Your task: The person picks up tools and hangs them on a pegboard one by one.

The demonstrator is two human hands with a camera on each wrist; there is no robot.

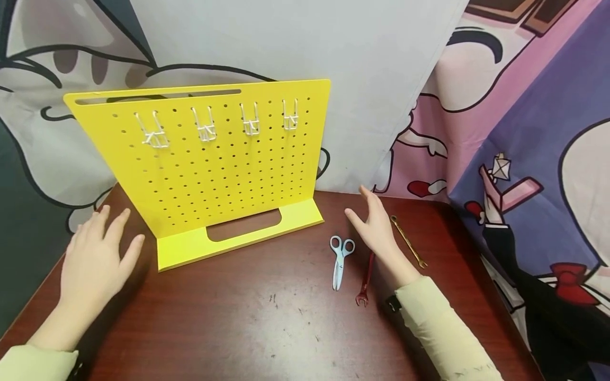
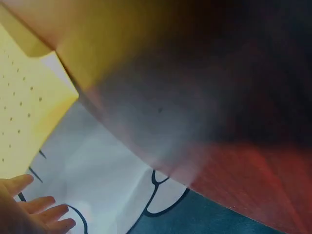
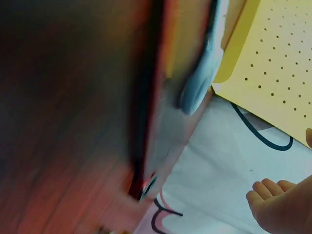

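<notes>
My left hand (image 1: 95,259) hovers above the table by the left end of a yellow pegboard (image 1: 229,174), fingers spread and holding nothing. On the right, my right hand (image 1: 378,225) reaches over the table, thumb apart from its fingers, with nothing in its grasp. Beside it lie light blue scissors (image 1: 340,260), handles toward the board. A red open-end wrench (image 1: 365,286) lies partly hidden beneath the right hand and forearm. Past that hand rests a gold wrench (image 1: 406,239). In the right wrist view the scissors (image 3: 197,87) look blurred.
Several white wire hooks (image 1: 251,126) hang in a row along the board's upper part. The board stands on a yellow base (image 1: 183,247) on the dark red-brown table (image 1: 229,323). Printed cloth (image 1: 376,79) hangs behind and to the right.
</notes>
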